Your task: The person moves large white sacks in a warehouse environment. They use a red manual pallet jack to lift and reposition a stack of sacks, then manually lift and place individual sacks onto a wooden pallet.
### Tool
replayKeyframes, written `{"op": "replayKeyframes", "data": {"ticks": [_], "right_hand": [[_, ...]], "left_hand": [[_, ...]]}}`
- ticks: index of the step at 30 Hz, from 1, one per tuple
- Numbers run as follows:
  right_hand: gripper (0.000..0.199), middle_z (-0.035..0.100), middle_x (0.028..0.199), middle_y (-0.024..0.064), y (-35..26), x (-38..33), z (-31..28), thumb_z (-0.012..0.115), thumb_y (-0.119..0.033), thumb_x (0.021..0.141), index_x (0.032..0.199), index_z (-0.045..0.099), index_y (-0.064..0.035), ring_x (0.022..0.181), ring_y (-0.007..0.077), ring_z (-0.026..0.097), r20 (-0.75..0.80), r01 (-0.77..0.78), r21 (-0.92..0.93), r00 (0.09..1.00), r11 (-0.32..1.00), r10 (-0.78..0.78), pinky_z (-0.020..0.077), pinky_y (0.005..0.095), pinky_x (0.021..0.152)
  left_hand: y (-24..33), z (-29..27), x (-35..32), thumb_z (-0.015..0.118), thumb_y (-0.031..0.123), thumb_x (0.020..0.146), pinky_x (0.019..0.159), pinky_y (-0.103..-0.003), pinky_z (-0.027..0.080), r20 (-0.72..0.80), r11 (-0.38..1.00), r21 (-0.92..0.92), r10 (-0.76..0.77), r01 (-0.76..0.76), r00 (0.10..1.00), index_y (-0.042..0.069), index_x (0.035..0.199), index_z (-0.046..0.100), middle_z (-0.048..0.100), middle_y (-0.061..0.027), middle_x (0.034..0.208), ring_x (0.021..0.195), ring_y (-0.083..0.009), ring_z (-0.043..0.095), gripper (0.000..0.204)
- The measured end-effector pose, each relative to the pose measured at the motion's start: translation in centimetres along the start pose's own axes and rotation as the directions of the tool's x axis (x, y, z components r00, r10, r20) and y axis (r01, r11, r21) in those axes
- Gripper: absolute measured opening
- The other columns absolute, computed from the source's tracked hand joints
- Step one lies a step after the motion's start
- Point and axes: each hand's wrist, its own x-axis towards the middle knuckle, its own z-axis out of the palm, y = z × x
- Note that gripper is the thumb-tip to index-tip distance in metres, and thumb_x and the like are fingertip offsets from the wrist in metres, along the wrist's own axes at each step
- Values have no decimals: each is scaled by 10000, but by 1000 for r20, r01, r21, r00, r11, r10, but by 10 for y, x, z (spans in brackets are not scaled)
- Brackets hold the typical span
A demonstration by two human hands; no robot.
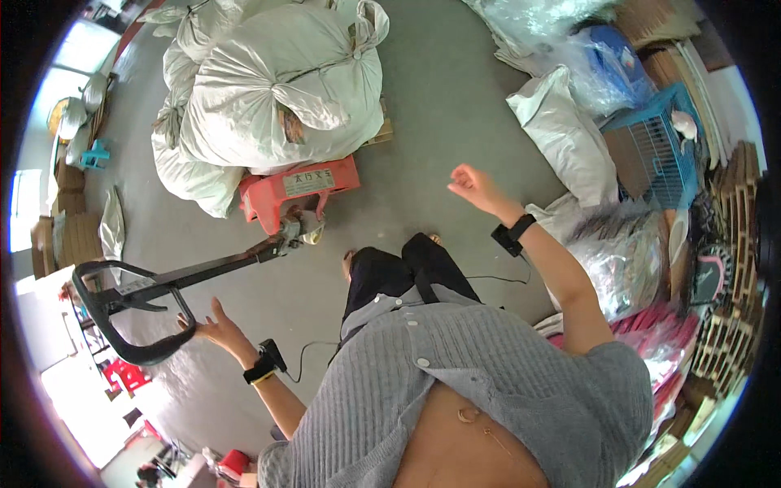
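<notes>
To the left stands a red pallet jack (299, 184) with a long black tow bar and a black loop handle (148, 355). My left hand (218, 331) is at the near side of that loop, its fingertips against the bar and its thumb stretched apart. The fingers are not wrapped round the handle. Out in front on the right, my right hand (478, 190) hangs in the air with loosely bent fingers and nothing in it. Large tied white woven sacks (268, 89) are piled on the jack's forks, which they hide.
A wooden pallet edge (380, 132) peeks from under the sacks. Along the right lie a white sack (565, 134), a blue wire cage (663, 154) and clear plastic bags (614, 252). Cardboard boxes (79, 236) and a small turquoise stool (95, 154) are at the left. Grey floor lies between.
</notes>
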Motion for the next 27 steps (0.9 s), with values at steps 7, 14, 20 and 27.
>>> {"op": "replayKeyframes", "data": {"ticks": [7,14,20,27], "right_hand": [[317,566,797,91,74,29,-72,575,-291,740,901,479,-35,716,181,554,-40,-93,-132,995,987,89,435,289,631],[350,556,910,108,64,103,-101,563,-279,738,967,473,-30,825,226,542,49,1,-337,999,942,16,424,317,705],[370,499,1027,126,-4,222,-101,571,-245,712,993,469,-27,934,263,490,239,360,-424,929,831,-282,401,338,777],[439,467,1041,158,-73,403,-48,612,-180,629,999,464,7,1020,283,425,575,857,-450,492,249,-654,351,381,848]], "left_hand": [[-30,67,-74,603,161,717,965,-383,187,513,830,-123,-416,544,751,40,1269,130,147,-196,1305,1213,-274,164,737],[43,175,-97,592,204,737,879,-362,286,748,735,-200,-312,648,585,52,1251,196,260,-178,1255,1097,-224,330,666],[93,291,-66,498,272,809,698,-253,423,710,658,-400,-217,638,670,38,1222,243,470,-106,1034,895,-160,490,540],[170,361,-10,497,295,801,558,-207,386,712,579,-425,-261,696,652,54,1029,451,494,-20,884,704,-93,470,334]]}}
